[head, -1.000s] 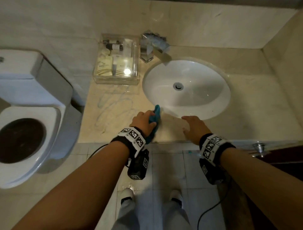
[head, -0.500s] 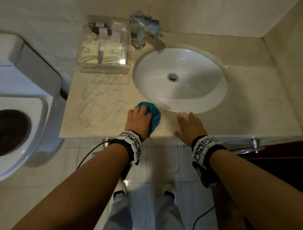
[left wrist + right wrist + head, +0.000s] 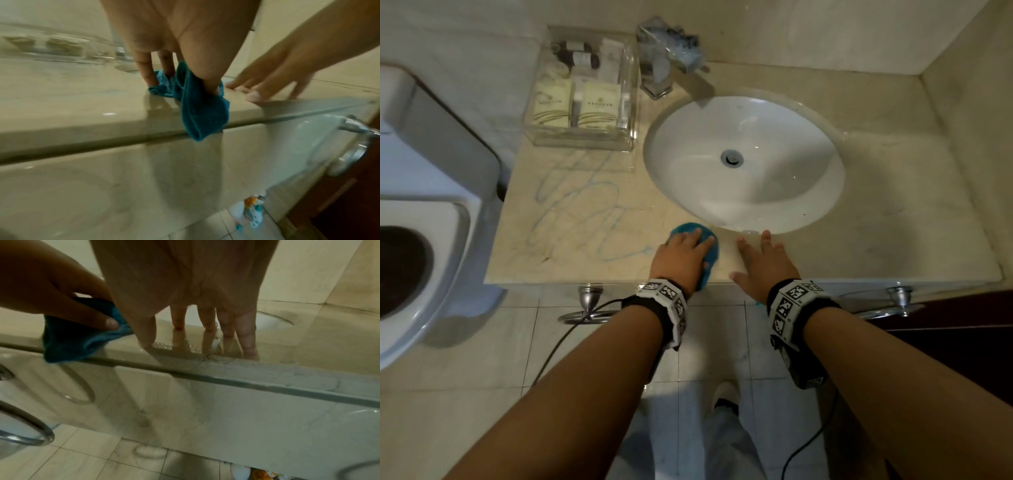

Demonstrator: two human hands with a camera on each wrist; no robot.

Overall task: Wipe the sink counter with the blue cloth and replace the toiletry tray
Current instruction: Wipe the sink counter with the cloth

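Note:
The blue cloth [image 3: 711, 254] lies bunched on the beige counter [image 3: 893, 212] near its front edge, just left of the white sink [image 3: 688, 154]. A corner of the cloth [image 3: 201, 113] hangs over the edge. My left hand [image 3: 693, 241] lies on top of it, thumb and fingers pinching the cloth [image 3: 72, 344] against the stone. My right hand [image 3: 760, 251] rests flat beside it with the fingers spread, holding nothing. Blue scribble marks [image 3: 585, 212] cover the counter left of the cloth. The clear toiletry tray [image 3: 582, 141] stands at the back left corner with packets and small bottles in it.
A chrome faucet [image 3: 671, 58] stands behind the sink. The toilet [image 3: 421, 212] is close on the left. Chrome towel rings [image 3: 585, 308] hang under the counter front. A spray bottle [image 3: 251, 209] stands on the tiled floor below. Walls close the back and right side.
My left hand has turned from holding the cloth upright to laying it down on the counter and has shifted slightly left. My right hand has flattened with its fingers spread.

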